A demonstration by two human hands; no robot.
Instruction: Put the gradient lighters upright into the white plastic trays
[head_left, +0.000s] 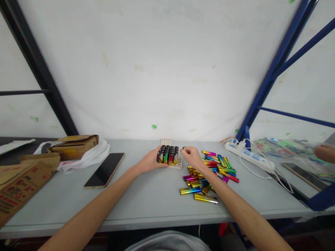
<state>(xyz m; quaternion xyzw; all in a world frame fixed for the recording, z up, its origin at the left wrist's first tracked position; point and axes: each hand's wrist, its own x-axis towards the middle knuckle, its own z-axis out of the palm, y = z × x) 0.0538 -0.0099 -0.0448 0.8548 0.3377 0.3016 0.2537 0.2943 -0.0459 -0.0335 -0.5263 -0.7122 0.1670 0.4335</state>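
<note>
A white tray [179, 165] with round pockets stands mid-table, holding several upright lighters [167, 157] with black tops and shiny coloured bodies. My left hand [150, 159] is curved around the tray's left side, thumb along the front, steadying the tray and its lighters. Just right of the tray, my right hand [194, 157] is closed in a pinch on a lighter [185, 149]; only its metal top shows above the fingers. Beside and below my right forearm lies a loose heap of shiny lighters [206, 198] in yellow, red, blue, green and pink.
Behind the filled tray is a second white tray [165, 141] against the wall. A phone [105, 170] and cardboard boxes [75, 146] with a white bag lie left. To the right are a power strip [250, 157], blue rack posts [267, 87] and another person's hand [325, 153].
</note>
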